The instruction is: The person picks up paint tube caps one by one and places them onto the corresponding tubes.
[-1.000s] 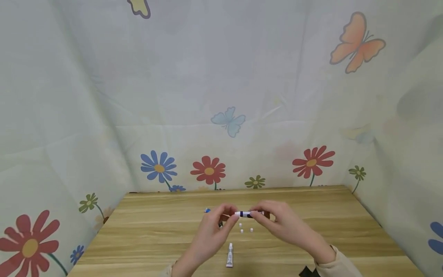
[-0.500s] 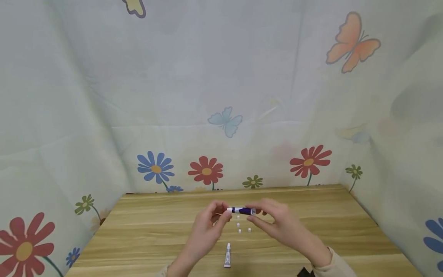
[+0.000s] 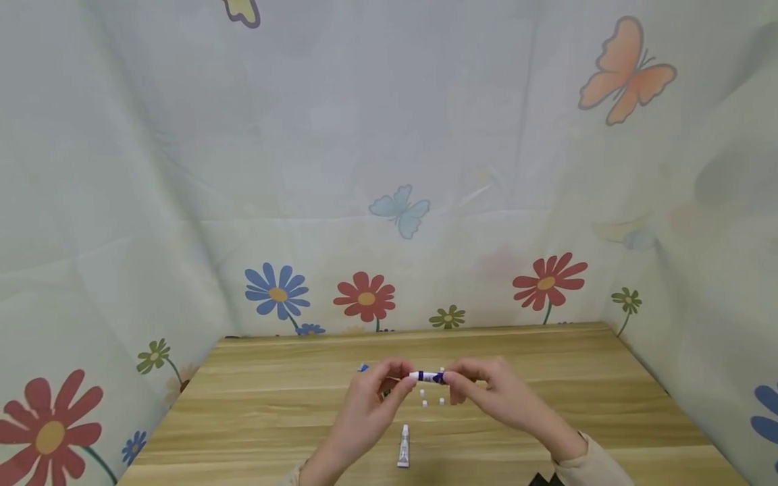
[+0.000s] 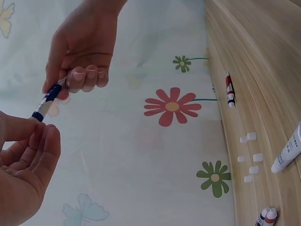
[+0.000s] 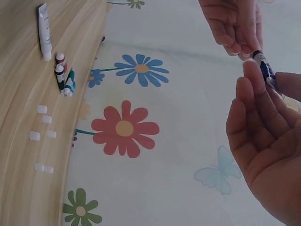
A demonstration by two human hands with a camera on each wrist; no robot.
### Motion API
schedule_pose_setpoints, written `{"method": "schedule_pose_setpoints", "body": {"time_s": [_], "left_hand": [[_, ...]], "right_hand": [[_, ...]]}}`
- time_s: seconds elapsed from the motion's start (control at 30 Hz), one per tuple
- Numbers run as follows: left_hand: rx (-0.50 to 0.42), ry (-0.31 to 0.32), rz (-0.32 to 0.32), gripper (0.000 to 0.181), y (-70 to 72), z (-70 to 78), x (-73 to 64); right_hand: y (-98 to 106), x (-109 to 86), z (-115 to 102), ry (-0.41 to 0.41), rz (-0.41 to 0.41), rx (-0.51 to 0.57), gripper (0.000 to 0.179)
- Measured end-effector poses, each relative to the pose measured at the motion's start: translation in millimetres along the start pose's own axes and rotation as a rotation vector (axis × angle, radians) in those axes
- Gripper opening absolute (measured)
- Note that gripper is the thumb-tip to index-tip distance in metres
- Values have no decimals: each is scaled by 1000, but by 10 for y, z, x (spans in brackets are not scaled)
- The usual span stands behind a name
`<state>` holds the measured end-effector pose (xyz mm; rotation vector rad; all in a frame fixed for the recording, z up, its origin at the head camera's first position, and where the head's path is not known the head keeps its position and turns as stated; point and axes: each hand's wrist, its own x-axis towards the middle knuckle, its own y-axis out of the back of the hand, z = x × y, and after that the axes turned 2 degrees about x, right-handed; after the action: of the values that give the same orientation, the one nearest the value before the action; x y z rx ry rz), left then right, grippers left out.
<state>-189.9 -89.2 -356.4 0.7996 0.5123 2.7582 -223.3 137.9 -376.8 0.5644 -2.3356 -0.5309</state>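
Note:
A small paint tube (image 3: pixel 430 377), white with dark purple-blue bands, is held level above the table between both hands. My left hand (image 3: pixel 372 405) pinches its white-capped end between thumb and fingertips. At the opposite, tail end, my right hand (image 3: pixel 501 397) pinches the tube between thumb and forefinger; its other fingers show loosely bent in the right wrist view. Below the hands, several small white caps (image 3: pixel 422 393) lie scattered on the wood. Closer to me lies a larger white tube (image 3: pixel 404 447), its narrow end pointing away.
Several small tubes (image 5: pixel 59 70) lie together on the wooden table (image 3: pixel 273 432), mostly hidden behind my left hand in the head view. A red-and-white tube (image 4: pixel 229 90) lies apart in the left wrist view. A flowered cloth backdrop (image 3: pixel 304 169) encloses the table.
Half a second ago my right thumb stood off the tube's tail, showing more of the tube; now it pinches there again. My left hand kept its pinch at the cap end.

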Motion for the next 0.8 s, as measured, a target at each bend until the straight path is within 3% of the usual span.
{"method": "schedule_pose_setpoints", "body": {"time_s": [0.1, 0.23, 0.3, 0.37, 0.43, 0.53, 0.7, 0.8], "left_hand": [[-25, 28, 20, 11, -22, -98, 16], [-77, 72, 55, 16, -39, -268, 38], [-83, 60, 77, 18, -41, -305, 39], [-78, 32, 95, 16, -41, -310, 32], [-64, 1, 114, 12, -38, -225, 17], [-26, -71, 135, 8, -42, -159, -2], [65, -200, 118, 7, -7, -32, -17], [88, -233, 92, 7, 21, 9, -9]], "right_hand": [[-18, 2, 15, 9, 38, -40, 13], [-62, 13, 2, 149, 136, -191, 15], [-81, 20, -7, 222, 164, -240, 19], [-93, 17, -18, 237, 149, -236, 21], [-102, 9, -32, 198, 105, -204, 18], [-113, -2, -149, 54, 31, -134, 12], [-96, 5, -376, -143, -76, 85, 13], [-105, -8, -268, -205, -131, 225, 17]]}}
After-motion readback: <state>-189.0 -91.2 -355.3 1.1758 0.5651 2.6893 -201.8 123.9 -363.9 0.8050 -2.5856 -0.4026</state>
